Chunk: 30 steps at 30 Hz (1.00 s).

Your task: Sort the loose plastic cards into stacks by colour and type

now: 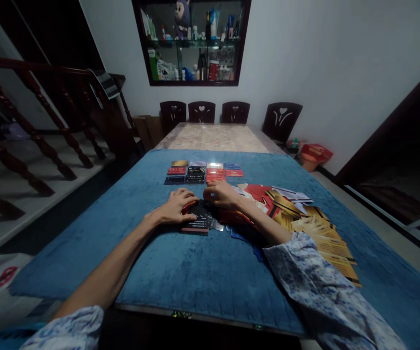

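My left hand (176,206) is curled round the edge of a loose pile of black cards (198,221), its thumb on top. A red-orange edge shows between thumb and fingers. At the pile's far right edge, the fingers of my right hand (222,194) are bent together; what they pinch is too small and dark to make out. Beyond both hands lie cards in short rows, among them a gold card (179,164), a red card (176,171) and a black card (195,179). Blue cards (241,235) show partly under my right forearm.
A spread heap of gold cards (326,238), with red cards (259,191) and white ones, lies right of my right arm. A blue cloth (151,272) covers the near table. Chairs (235,113) stand at the far end, a railing (42,102) at the left.
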### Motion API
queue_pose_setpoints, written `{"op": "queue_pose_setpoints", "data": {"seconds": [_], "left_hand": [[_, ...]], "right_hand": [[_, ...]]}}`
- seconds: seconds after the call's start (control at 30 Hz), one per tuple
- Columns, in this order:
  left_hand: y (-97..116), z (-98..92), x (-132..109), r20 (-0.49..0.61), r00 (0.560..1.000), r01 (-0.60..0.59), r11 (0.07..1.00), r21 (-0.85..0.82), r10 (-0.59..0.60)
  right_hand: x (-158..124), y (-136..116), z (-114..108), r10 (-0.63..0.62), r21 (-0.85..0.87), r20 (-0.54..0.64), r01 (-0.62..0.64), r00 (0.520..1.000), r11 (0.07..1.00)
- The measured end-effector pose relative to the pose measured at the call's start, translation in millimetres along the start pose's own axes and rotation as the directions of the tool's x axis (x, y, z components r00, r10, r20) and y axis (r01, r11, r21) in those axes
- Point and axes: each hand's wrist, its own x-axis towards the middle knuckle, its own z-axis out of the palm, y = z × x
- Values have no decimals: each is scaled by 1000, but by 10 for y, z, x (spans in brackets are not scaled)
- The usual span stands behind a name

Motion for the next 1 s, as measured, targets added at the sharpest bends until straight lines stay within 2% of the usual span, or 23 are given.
{"op": "queue_pose_setpoints", "data": {"seconds": [0.3, 0.47, 0.67, 0.83, 1.0], "left_hand": [[0, 80, 74, -68, 996, 66, 995, 75, -61], [-6, 109, 90, -117, 991, 77, 992, 95, -66], [-72, 190, 100, -220, 975, 64, 990, 123, -36], [-72, 228, 109, -266, 963, 87, 987, 132, -49], [-68, 185, 64, -292, 955, 74, 992, 98, -42]], "right_hand": [[-3, -45, 2, -122, 132, 6, 120, 993, 984], [-16, -95, 11, -187, 142, 93, 173, 978, 975], [-38, -192, -4, -106, 29, 213, 102, 971, 994], [-49, -242, 4, -40, -41, 239, 51, 970, 998], [-43, -220, 7, -27, -33, 254, 37, 967, 999]]}}
